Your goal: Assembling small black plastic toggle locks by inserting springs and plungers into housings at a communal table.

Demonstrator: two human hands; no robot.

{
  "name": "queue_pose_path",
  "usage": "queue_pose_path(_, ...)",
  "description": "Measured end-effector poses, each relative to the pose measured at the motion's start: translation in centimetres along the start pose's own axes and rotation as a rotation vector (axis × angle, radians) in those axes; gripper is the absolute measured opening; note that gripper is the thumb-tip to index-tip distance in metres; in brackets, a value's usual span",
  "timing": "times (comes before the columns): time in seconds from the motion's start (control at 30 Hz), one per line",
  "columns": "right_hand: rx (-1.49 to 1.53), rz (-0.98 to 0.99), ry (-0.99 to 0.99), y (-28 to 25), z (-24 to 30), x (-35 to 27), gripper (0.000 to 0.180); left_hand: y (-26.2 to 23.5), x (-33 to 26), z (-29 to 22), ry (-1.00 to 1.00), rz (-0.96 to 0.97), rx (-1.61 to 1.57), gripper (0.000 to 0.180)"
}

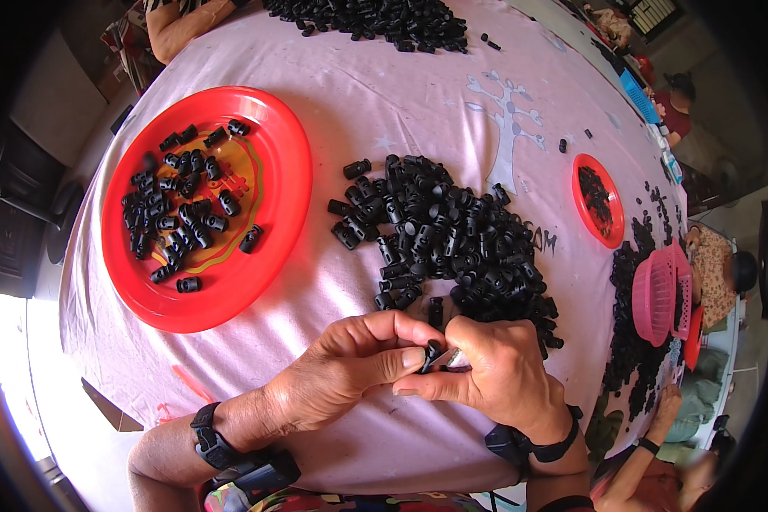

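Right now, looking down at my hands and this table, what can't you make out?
Head view: the small black piece, partly covered by the left hand.
Head view: the thin shiny object, mostly hidden by the right hand; its kind is unclear.
Head view: the far black pile, cut off by the top edge.
Head view: dark bits on the small red plate, too small to tell apart.
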State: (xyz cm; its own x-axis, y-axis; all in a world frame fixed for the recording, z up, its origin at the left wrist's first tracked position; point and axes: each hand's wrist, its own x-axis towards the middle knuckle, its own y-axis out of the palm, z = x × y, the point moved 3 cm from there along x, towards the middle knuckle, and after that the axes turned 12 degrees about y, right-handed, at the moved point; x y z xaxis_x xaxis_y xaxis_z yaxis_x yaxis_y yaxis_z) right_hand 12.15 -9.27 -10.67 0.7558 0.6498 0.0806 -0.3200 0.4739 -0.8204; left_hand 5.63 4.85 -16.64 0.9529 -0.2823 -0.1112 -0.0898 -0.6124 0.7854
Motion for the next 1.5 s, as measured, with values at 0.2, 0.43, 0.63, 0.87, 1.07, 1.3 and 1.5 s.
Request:
queue_pose_path(0.2,-0.008,0.013,-0.01,0.0,0.1,0.0,0.055,-0.1,0.0,0.0,0.003,0.0,0.004,0.024)
queue_pose_path(0.43,0.063,-0.021,-0.023,-0.2,0.2,0.0,0.05,0.2,0.0,0.0,-0.015,-0.029,-0.113,0.025)
queue_pose_path(0.63,0.223,-0.069,0.052,-0.5,0.6,0.0,0.035,0.1,-0.1,0.0,0.003,-0.093,-0.145,0.023)
queue_pose_path(0.87,0.201,-0.037,0.01,-1.3,0.8,-0.1,0.023,0.2,-0.2,-0.6,0.024,-0.167,-0.242,0.023)
queue_pose_path(1.07,0.244,-0.054,-0.063,-1.4,0.6,0.1,0.024,0.1,-0.4,-0.8,-0.068,-0.127,-0.023,0.031)
queue_pose_path(1.3,0.233,-0.029,-0.061,-1.4,0.2,-0.1,0.023,0.0,-0.5,-0.4,-0.201,-0.034,-0.052,0.031)
queue_pose_path(1.5,0.174,-0.028,-0.026,-1.9,0.6,0.1,0.029,0.3,-0.4,-0.5,-0.113,-0.065,-0.009,0.03)
